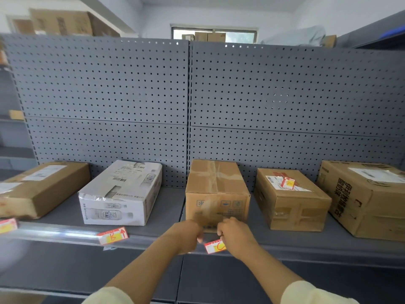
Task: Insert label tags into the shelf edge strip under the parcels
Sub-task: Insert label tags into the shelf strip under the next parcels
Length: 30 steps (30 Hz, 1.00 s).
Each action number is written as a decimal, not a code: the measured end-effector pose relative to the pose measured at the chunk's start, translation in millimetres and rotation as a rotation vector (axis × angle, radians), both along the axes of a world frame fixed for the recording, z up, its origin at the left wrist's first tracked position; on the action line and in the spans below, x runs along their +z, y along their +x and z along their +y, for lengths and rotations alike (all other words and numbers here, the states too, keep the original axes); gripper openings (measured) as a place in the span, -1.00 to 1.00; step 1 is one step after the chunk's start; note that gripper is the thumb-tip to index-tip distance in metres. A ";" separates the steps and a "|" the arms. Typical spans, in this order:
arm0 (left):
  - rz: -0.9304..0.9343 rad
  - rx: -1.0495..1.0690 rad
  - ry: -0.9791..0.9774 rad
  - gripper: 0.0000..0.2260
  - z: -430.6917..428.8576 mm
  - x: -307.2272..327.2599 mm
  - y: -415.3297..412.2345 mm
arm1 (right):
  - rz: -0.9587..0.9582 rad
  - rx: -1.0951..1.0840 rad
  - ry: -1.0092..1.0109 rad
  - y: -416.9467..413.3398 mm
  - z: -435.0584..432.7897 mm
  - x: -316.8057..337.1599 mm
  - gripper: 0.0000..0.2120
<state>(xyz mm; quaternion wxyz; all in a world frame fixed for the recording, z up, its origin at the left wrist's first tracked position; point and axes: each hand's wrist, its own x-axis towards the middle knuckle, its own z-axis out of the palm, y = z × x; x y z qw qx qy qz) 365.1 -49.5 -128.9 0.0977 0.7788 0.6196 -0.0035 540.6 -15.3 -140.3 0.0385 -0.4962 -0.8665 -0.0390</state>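
Below the middle brown parcel, both hands met at the shelf edge strip, the label tag lying with its long axis along the strip, level with the fingers. The right hand covered the tag's right end, fingers curled on it; the left hand was blurred at its left end, so I could not tell its grip. Whether the tag's lower edge sat in the channel was hidden. Another tag hung crooked further left

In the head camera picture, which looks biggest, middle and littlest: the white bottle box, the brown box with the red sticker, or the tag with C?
1. White cardboard bottle box
2. Brown cardboard box with red sticker, slightly smaller
3. Red and yellow paper tag marked C
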 end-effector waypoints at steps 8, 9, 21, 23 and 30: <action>0.034 -0.067 0.008 -0.64 5.7 54.7 12.9 | -0.007 -0.014 0.018 15.5 -6.3 39.9 -0.81; 0.030 -0.082 0.019 -0.65 8.5 67.4 18.5 | 0.004 -0.024 0.015 20.0 -6.1 49.1 -0.81; 0.019 -0.243 0.135 -0.67 32.7 134.9 100.3 | 0.114 -0.292 -0.114 113.1 -7.3 87.0 -0.86; 0.021 -0.252 0.128 -0.69 36.5 133.3 117.1 | 0.115 -0.326 -0.124 130.1 -5.4 83.5 -0.83; 0.064 -0.170 0.198 -0.74 73.4 127.4 179.3 | 0.139 -0.366 -0.142 200.3 8.9 83.5 -0.76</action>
